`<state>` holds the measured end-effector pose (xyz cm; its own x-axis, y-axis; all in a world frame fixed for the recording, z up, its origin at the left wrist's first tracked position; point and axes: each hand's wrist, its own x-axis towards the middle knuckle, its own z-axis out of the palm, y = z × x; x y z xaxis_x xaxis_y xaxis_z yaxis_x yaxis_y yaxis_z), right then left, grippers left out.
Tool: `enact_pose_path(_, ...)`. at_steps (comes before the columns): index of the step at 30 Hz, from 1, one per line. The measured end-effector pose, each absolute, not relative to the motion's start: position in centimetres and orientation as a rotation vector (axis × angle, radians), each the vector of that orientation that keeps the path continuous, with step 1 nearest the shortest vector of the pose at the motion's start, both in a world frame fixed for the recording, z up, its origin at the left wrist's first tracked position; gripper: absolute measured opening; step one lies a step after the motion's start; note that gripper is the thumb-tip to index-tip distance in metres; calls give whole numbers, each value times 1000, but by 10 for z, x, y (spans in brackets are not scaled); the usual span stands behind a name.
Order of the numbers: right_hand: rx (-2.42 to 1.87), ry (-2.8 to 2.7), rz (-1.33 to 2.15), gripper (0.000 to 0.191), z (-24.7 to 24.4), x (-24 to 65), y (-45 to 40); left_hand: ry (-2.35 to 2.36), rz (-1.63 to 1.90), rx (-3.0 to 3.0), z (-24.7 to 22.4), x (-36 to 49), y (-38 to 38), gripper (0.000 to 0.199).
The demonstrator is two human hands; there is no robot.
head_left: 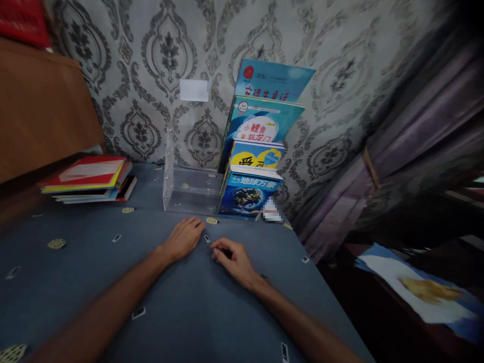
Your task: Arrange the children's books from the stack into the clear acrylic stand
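My left hand point(185, 238) rests palm down on the dark grey-blue tablecloth point(170, 312), fingers loosely bent and holding nothing I can see. My right hand point(233, 259) lies on its side just to the right, loosely curled, with a gap between thumb and fingers and nothing visible in it. Beyond both hands stands a clear plastic book rack point(169, 176). Picture books lean in its right part: a blue book with a globe point(247, 196) in front, a yellow-and-blue book point(257, 155), a teal book point(264, 118) and a taller blue book point(278, 78) behind. Neither hand touches them.
A pile of books point(91, 174) with a red one on top lies at the table's left. A patterned wall point(132, 75) rises behind the rack. A tied purple curtain point(363, 166) hangs at right, above a blue-and-white item point(419, 287) beyond the table's edge.
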<state>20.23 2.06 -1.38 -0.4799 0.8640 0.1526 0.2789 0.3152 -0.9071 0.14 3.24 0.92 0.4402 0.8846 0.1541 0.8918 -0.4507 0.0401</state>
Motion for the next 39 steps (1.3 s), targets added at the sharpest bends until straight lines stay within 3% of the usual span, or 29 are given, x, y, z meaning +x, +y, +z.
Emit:
enact_pose_path(11, -978, -1926, 1224, 18, -16, 207, 23, -1886, -177, -2426, 27, -68, 12, 26)
enact_pose_path(17, -980, -1962, 1196, 19, -13, 206, 22, -2198, -405, -1624, 75, -162, 21, 45)
enact_pose_path(22, -1002, -1950, 1202, 17, -9, 206, 20, -2331, -207, -1424, 99, -216, 41, 66)
enact_pose_path(26, -1001, -1953, 1216, 16, -10, 206, 21, -2561, -51, -1433, 96, -226, 47, 79)
enact_pose_path(32, -985, -1947, 1218, 15, -14, 207, 23, -2385, 101, -1602, 97, -219, 36, 86)
enact_pose_path(39, -968, -1963, 1211, 14, -13, 207, 21, -2377, 193, -1553, 106, -215, 32, 81)
